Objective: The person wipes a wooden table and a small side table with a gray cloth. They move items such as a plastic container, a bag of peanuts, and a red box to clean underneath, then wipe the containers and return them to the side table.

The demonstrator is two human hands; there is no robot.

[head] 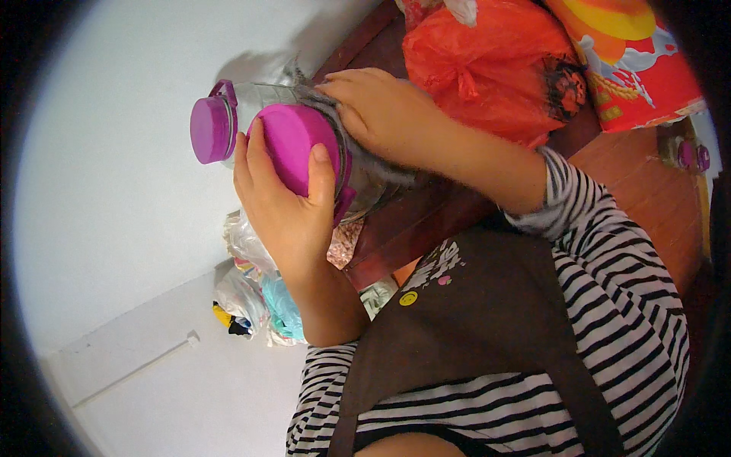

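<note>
A large clear jar (365, 197) with a bright purple screw lid (297, 143) is tilted on the dark wooden surface, lid towards me. My left hand (280, 194) grips that lid, thumb on the near face and fingers spread over the far rim. Against the jar's side, just behind the lid, my right hand (385, 117) presses a grey cloth (371, 160). Part of the jar is hidden behind the cloth and my hands. Just beyond it, close to the wall, is a second clear jar (257, 94) with a purple lid (210, 130) and carrying handle.
A knotted red plastic bag (485, 63) and a red and yellow printed carton (645, 74) sit at the upper right. Several plastic bags (245, 291) lie left of my forearm by the white wall (131, 171). Smaller purple-lidded containers (693, 155) show at the far right.
</note>
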